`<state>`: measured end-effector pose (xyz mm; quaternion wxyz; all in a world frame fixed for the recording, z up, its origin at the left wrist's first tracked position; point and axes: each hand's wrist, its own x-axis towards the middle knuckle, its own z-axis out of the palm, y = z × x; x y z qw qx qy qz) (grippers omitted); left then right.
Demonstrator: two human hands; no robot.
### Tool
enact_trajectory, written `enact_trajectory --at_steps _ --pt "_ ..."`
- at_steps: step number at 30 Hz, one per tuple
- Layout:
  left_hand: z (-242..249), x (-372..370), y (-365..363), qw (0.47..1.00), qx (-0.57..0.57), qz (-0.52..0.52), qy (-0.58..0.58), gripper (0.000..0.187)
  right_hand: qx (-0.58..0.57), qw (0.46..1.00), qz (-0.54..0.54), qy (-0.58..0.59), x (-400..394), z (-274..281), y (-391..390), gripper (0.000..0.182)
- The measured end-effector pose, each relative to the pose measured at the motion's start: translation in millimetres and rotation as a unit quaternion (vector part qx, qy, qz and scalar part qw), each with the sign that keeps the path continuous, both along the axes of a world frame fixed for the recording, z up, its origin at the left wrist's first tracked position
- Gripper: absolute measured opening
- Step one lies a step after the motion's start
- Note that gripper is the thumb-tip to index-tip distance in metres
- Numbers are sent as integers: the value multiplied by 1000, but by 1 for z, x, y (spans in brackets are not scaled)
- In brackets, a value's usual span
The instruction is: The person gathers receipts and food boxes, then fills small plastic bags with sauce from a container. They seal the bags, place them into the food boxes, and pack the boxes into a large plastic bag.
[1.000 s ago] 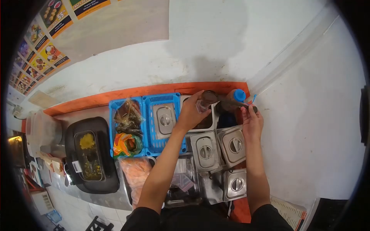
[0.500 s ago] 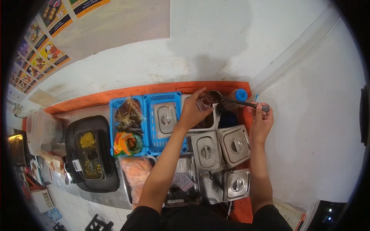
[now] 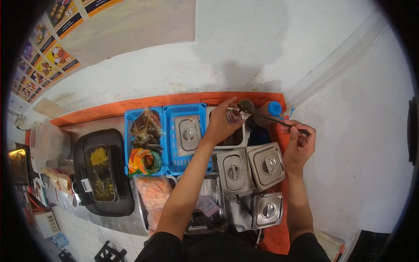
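Note:
My left hand [image 3: 223,124] is closed around a small clear plastic container [image 3: 234,116] with something dark reddish-brown in it. A ladle [image 3: 279,118] with a long dark handle is gripped near its end by my right hand [image 3: 300,142]. Its round bowl [image 3: 247,106] is tilted just beyond the plastic container, close to my left fingertips. Below my left hand sits an uncovered metal food pan [image 3: 233,140] with dark contents, partly hidden by the hand. A bottle with a blue cap [image 3: 274,108] stands behind the ladle's handle.
Lidded metal pans [image 3: 234,172] cluster in front of my right forearm. To the left are blue baskets [image 3: 167,163] with bagged food and a lidded pan, bags of orange food [image 3: 152,194], and a black tray [image 3: 124,192] holding a pan with yellow remains. A wall rises behind.
The ladle's bowl has shifted slightly right and back from over the plastic container, and its handle slopes more. My right hand has moved a little right and down, turning. My left hand stays nearly in place.

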<state>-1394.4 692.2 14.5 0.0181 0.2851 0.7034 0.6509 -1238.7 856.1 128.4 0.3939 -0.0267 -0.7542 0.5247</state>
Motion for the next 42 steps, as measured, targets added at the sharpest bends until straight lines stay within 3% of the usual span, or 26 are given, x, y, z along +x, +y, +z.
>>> enact_trajectory --at_steps 15,18,24,35,42 --pt "0 -4 1 1000 10 9 11 75 114 989 96 8 5 1 7 13" --pt "-3 -5 3 996 42 -21 -71 75 126 986 109 12 5 3 7 14" --pt "0 -5 2 1000 6 2 -9 75 158 983 90 -2 6 2 11 14" --pt "-6 -4 3 999 25 -6 -27 76 114 991 77 -1 4 -3 12 12" --pt "-11 -3 0 1000 11 1 -11 77 17 1000 -7 -3 0 -21 8 11"
